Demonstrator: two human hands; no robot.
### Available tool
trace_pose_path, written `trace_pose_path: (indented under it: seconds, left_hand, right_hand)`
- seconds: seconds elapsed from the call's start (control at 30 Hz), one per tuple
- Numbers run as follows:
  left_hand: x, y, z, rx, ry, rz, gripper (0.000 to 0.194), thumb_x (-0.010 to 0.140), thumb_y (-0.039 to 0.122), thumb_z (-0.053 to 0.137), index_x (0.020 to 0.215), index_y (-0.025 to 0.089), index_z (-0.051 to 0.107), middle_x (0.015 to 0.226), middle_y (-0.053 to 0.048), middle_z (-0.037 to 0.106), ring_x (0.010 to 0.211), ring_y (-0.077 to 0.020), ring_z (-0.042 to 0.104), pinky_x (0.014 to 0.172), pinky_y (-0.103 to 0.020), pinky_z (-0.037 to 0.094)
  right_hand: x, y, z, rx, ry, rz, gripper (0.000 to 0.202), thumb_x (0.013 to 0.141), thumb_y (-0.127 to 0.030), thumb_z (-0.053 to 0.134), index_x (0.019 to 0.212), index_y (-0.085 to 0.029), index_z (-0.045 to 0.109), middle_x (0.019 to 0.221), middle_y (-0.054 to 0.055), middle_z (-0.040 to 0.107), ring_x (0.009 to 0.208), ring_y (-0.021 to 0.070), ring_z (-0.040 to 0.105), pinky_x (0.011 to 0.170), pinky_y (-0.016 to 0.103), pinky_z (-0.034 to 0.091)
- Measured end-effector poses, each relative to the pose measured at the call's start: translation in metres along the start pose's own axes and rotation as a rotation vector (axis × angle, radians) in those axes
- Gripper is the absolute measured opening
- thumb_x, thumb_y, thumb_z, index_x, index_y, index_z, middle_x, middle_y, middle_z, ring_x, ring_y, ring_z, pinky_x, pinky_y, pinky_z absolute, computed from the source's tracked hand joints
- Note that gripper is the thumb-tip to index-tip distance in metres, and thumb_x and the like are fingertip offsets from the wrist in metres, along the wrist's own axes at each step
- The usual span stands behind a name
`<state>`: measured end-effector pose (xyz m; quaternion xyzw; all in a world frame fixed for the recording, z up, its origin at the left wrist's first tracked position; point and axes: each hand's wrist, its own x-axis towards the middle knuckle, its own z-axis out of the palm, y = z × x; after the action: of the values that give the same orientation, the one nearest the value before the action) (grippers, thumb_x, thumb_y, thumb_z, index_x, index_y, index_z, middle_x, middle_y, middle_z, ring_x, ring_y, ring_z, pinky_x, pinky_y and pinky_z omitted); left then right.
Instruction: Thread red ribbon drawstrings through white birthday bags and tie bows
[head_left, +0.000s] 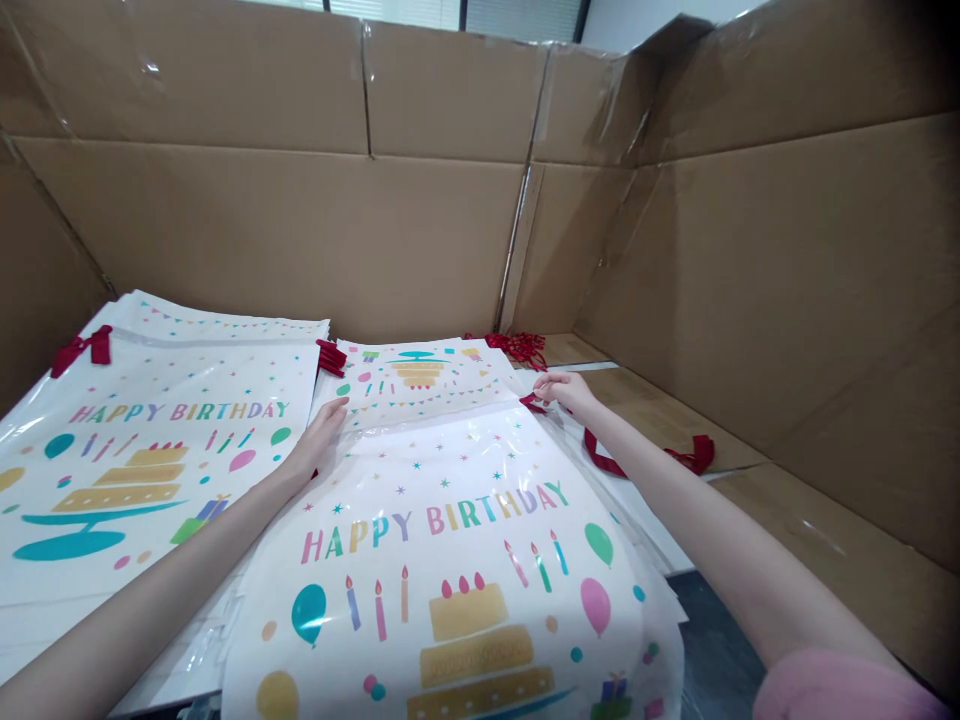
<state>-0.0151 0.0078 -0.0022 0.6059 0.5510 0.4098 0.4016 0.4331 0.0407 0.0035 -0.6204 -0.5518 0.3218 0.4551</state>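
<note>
A glossy white HAPPY BIRTHDAY sheet with a cake and balloons lies over a pile in the middle, its upper part folded along a crease. At its upper left edge rests my left hand, fingers pressed together; what they hold, if anything, is hidden. My right hand pinches a short dark red ribbon at the sheet's upper right corner. To the left lies a stack of similar sheets, with red ribbon bows at its upper left and more red ribbon at its upper right.
Tall cardboard walls stand behind and on the right. A tangle of red cords lies at the back. Another red ribbon curls over white sheets and cardboard at the right, beyond my right forearm.
</note>
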Motion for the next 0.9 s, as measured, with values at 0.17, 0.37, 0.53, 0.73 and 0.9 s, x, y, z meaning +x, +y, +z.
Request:
trace_pose_path:
  seconds: [0.17,0.37,0.53,0.73,0.9]
  left_hand:
    - [-0.001,0.002,0.001,-0.021,-0.012,0.007,0.056,0.086,0.061,0.04,0.131,0.028,0.047,0.147,-0.004,0.038,0.137,-0.0259,0.033,0.117,-0.044,0.022]
    - [0.001,-0.001,0.001,-0.038,-0.06,0.025,0.054,0.087,0.065,0.032,0.128,0.033,0.05,0.147,0.002,0.04,0.139,-0.0221,0.03,0.119,-0.041,0.017]
    - [0.005,-0.007,0.001,-0.039,-0.057,0.022,0.06,0.087,0.067,0.025,0.13,0.033,0.05,0.147,0.001,0.039,0.14,-0.0221,0.028,0.12,-0.042,0.012]
    - [0.005,-0.005,0.0,-0.053,-0.07,0.003,0.062,0.086,0.068,0.026,0.131,0.033,0.048,0.148,0.001,0.038,0.141,-0.0228,0.026,0.12,-0.043,0.014]
    - [0.002,0.002,0.0,-0.093,-0.099,-0.03,0.064,0.085,0.069,0.029,0.133,0.031,0.046,0.149,0.0,0.037,0.141,-0.0232,0.027,0.12,-0.043,0.016]
  right_hand:
    - [0.0,-0.005,0.0,-0.032,0.028,0.018,0.016,0.051,-0.023,0.058,0.064,-0.015,0.061,0.059,0.002,0.058,0.056,0.0132,0.05,0.05,0.024,0.036]
    - [-0.007,-0.012,0.0,-0.065,0.046,0.027,0.018,0.051,-0.024,0.058,0.065,-0.015,0.063,0.062,0.005,0.061,0.057,0.0138,0.049,0.047,0.024,0.032]
    - [-0.008,-0.013,0.0,-0.057,0.05,0.033,0.016,0.05,-0.024,0.059,0.063,-0.014,0.063,0.06,0.004,0.059,0.056,0.0127,0.05,0.049,0.024,0.035]
    - [-0.001,-0.004,-0.007,-0.056,0.139,0.099,0.009,0.053,-0.017,0.062,0.061,-0.014,0.063,0.055,0.002,0.058,0.052,0.0112,0.05,0.048,0.021,0.038]
    - [-0.006,0.005,-0.041,-0.06,0.284,0.165,0.006,0.057,-0.01,0.064,0.061,-0.015,0.063,0.053,0.001,0.06,0.049,0.0118,0.054,0.05,0.022,0.044]
